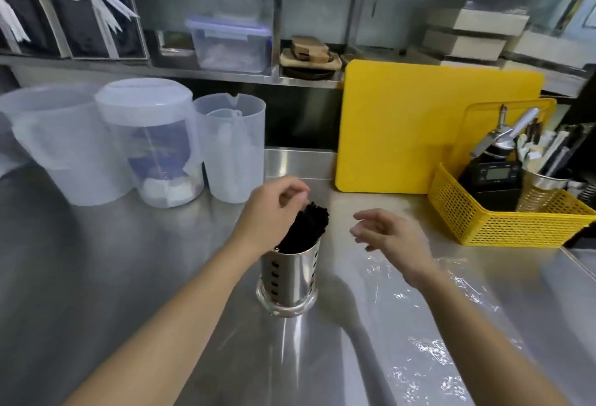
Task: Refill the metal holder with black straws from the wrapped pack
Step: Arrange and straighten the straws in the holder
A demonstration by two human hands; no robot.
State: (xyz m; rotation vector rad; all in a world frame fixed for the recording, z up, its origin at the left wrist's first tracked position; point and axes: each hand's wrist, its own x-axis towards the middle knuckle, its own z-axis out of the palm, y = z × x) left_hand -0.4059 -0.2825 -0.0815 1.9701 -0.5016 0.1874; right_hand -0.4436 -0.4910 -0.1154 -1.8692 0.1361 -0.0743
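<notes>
A steel bench (129,276) is lit brightly from overhead; glare streaks its right side, soft shadows are cast toward the camera, edges are bowed, and shelves (225,73) are blurred.

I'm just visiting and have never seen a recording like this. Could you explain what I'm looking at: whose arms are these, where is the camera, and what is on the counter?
There is no machine here. A person wears a camera on the head, looking down at their own bare arms. On the steel counter stands a metal holder with black straws leaning in it. The left hand touches the straws' tops; the right hand hovers open and empty. Clear plastic wrap lies at the right. Behind are plastic jugs, a yellow cutting board and a yellow basket.
</notes>
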